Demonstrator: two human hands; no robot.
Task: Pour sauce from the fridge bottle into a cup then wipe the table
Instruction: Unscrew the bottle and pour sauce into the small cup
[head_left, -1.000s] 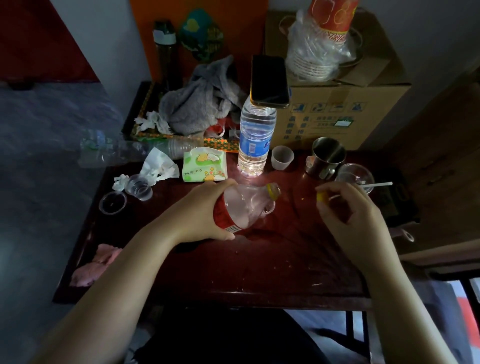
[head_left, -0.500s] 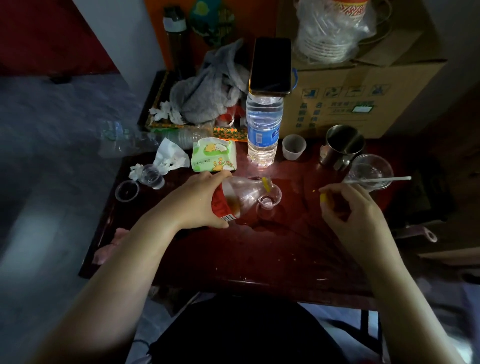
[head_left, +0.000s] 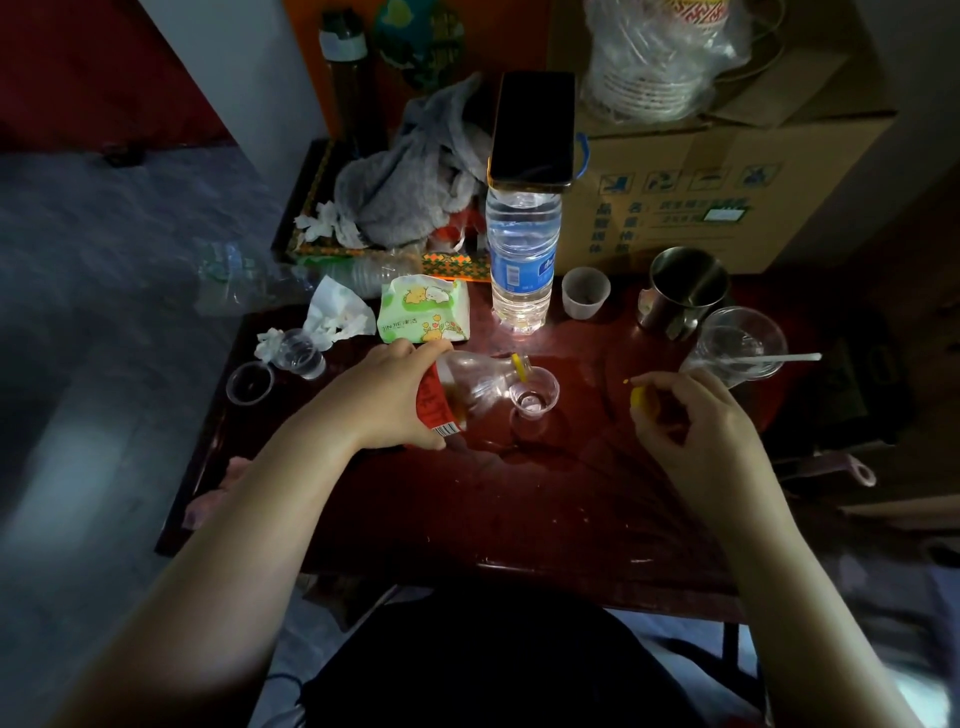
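My left hand (head_left: 387, 397) grips a clear sauce bottle (head_left: 470, 387) with a red label, tipped almost flat. Its yellow-rimmed mouth rests over a small clear plastic cup (head_left: 534, 395) standing mid-table. A little brown sauce lies in the bottle's lower side. My right hand (head_left: 685, 421) hovers to the right of the cup and pinches the yellow bottle cap (head_left: 638, 400). A pink cloth (head_left: 215, 496) lies at the table's left edge, partly hidden by my left forearm. The dark red table (head_left: 519, 499) carries it all.
Behind the cup stand a water bottle (head_left: 523, 260) with a phone on top, a white cup (head_left: 585, 292), a steel mug (head_left: 685, 291) and a clear bowl with a stick (head_left: 740, 345). A tissue pack (head_left: 423, 309), crumpled tissues and small cups sit left; a cardboard box (head_left: 727, 171) is behind.
The bottle mouth moved right and down to sit over the small cup, and the bottle tipped flatter. My right hand kept hold of the cap and stayed beside the cup.
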